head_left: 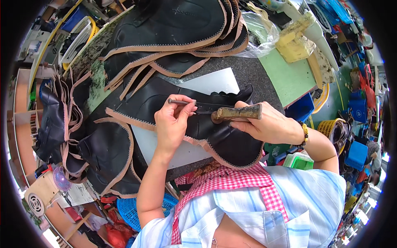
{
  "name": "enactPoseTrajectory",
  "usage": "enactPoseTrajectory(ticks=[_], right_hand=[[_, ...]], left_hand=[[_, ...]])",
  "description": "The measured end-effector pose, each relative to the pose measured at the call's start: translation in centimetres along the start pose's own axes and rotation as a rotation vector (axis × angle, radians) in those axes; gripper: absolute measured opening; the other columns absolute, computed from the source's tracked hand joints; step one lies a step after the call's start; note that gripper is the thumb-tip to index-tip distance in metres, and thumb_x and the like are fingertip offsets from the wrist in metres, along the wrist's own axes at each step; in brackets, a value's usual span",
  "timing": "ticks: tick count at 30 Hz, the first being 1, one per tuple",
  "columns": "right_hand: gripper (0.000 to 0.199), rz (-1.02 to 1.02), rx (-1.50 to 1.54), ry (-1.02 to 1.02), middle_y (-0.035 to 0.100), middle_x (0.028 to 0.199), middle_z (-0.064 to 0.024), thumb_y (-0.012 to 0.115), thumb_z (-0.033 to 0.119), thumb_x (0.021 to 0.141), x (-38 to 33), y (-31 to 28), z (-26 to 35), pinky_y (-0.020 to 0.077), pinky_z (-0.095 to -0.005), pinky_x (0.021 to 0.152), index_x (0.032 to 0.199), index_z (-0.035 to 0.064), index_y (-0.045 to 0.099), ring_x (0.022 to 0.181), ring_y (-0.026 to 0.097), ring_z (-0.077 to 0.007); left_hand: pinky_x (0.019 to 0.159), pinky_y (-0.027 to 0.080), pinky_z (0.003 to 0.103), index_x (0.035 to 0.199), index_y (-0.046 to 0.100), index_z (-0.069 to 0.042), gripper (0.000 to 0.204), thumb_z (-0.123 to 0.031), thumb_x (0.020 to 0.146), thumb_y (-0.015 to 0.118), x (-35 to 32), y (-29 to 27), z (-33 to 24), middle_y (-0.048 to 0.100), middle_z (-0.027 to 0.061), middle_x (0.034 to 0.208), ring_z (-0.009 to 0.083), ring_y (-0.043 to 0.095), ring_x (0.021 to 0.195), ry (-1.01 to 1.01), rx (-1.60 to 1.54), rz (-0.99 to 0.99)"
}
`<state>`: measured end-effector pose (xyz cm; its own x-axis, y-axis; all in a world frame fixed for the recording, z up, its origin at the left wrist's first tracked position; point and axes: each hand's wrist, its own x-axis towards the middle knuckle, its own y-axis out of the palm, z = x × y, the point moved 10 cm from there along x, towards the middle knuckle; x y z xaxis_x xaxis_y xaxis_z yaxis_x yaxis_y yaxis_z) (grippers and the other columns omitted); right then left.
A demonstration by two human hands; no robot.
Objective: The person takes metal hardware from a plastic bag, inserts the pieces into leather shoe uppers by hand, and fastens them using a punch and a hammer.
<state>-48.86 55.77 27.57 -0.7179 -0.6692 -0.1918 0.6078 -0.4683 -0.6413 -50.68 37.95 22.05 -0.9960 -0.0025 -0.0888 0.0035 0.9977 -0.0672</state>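
Note:
My left hand (173, 122) pinches a thin metal punch (178, 101) and holds its tip against a black leather shoe piece (223, 138) with a tan zigzag edge. That piece lies on a white board (215, 82). My right hand (264, 124) grips a worn wooden mallet handle (237, 113), held level just right of the punch, above the same leather piece.
Stacks of black leather pieces with tan edges (165, 29) fill the back and left of the bench (285, 74). A yellowish foam block (294, 41) and a clear plastic bag (258, 33) lie at the back right. Blue and yellow baskets (331, 128) stand on the floor to the right.

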Motion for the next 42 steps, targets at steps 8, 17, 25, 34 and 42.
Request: enactPoseTrajectory(ticks=[8,17,25,34,42], right_hand=[[0.026,0.009,-0.066,-0.005,0.062,0.074,-0.0214,0.06,0.021,0.092,0.7,-0.6,0.7,0.0503,-0.0452,0.06,0.113,0.0054,0.064,0.07,0.062,-0.0397],[0.021,-0.497,0.073,-0.313,0.065,0.087,-0.0168,0.06,0.014,0.092,-1.0,-9.8,7.8,0.0503,-0.0375,0.07,0.108,0.0005,0.064,0.077,0.064,-0.0325],[0.026,-0.231,-0.212,-0.139,0.059,0.065,-0.0222,0.059,0.024,0.092,1.2,-4.1,1.5,0.0478,-0.0491,0.057,0.096,-0.0011,0.056,0.063,0.06,-0.0419],[0.026,-0.014,-0.2,0.014,0.059,0.064,-0.0207,0.059,0.025,0.093,1.7,-2.1,-0.2,0.0473,-0.0483,0.056,0.097,-0.0007,0.057,0.062,0.06,-0.0418],[0.019,-0.093,-0.381,-0.151,0.063,0.073,-0.0174,0.063,0.022,0.089,1.7,-5.3,7.5,0.0489,-0.0436,0.056,0.093,0.0034,0.063,0.063,0.063,-0.0353]], left_hand=[[0.07,0.053,0.022,0.094,0.065,-0.001,0.006,-0.006,0.091,0.067,0.2,0.3,0.3,0.069,0.0026,0.081,0.008,0.066,0.075,0.003,0.074,0.046],[0.068,0.053,0.026,0.091,0.067,0.002,0.008,-0.001,0.084,0.069,-0.2,0.9,-2.1,0.07,0.0083,0.075,0.0137,0.068,0.071,0.19,0.425,0.058],[0.069,0.055,0.026,0.095,0.063,0.003,0.007,-0.003,0.091,0.063,0.3,0.6,0.0,0.07,0.0094,0.083,0.0136,0.068,0.074,0.08,0.186,0.034],[0.07,0.054,0.022,0.092,0.065,0.001,0.005,-0.004,0.09,0.067,0.4,0.9,0.5,0.07,0.0053,0.083,0.0085,0.066,0.075,-0.024,0.088,0.042],[0.062,0.052,0.035,0.089,0.065,-0.003,0.004,-0.004,0.085,0.065,-1.3,3.1,-4.3,0.065,0.0153,0.071,0.0359,0.064,0.064,0.493,0.753,0.024]])
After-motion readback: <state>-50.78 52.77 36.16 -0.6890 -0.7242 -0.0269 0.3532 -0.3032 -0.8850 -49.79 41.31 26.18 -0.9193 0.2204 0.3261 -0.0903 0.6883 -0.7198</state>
